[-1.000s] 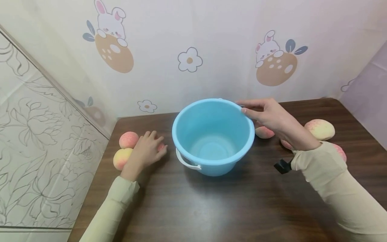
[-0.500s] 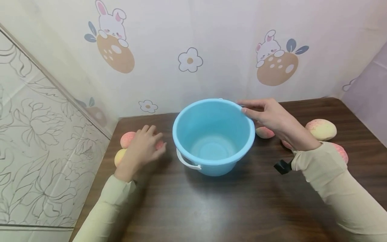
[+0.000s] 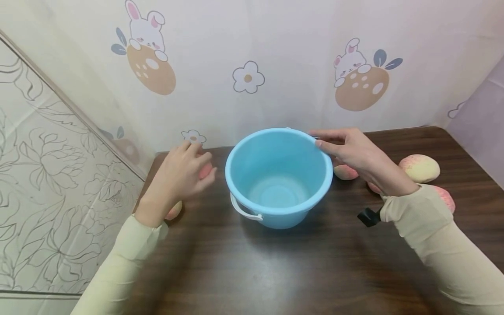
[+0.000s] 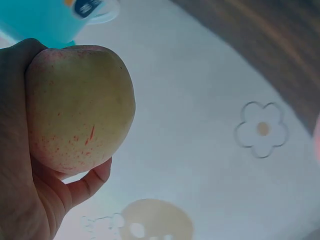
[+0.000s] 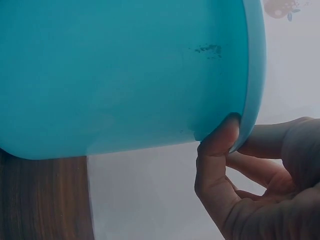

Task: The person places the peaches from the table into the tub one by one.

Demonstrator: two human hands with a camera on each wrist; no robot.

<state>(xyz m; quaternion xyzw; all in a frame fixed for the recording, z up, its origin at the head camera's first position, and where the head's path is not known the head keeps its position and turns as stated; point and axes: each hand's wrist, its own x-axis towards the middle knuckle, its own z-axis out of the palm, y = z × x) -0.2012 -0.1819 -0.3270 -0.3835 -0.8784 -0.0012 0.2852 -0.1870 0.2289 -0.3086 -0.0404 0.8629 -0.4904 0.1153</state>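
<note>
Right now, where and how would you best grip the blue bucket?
Likely the rim on the far right, coming from that side and pinching across it: the bucket stands upright, open-topped, its edge jutting outward. The right hand pinches it there. The white handle hangs down at the near left, and the left hand holds a peach.

The left fingers [image 3: 194, 160] partly hide a peach [image 3: 205, 171]; the left sleeve [image 3: 118, 260] is cut off

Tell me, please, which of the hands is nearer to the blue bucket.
Right: the right hand pinches the blue bucket by its rim, while the left hand holds a peach, apart from the bucket, on its left.
</note>
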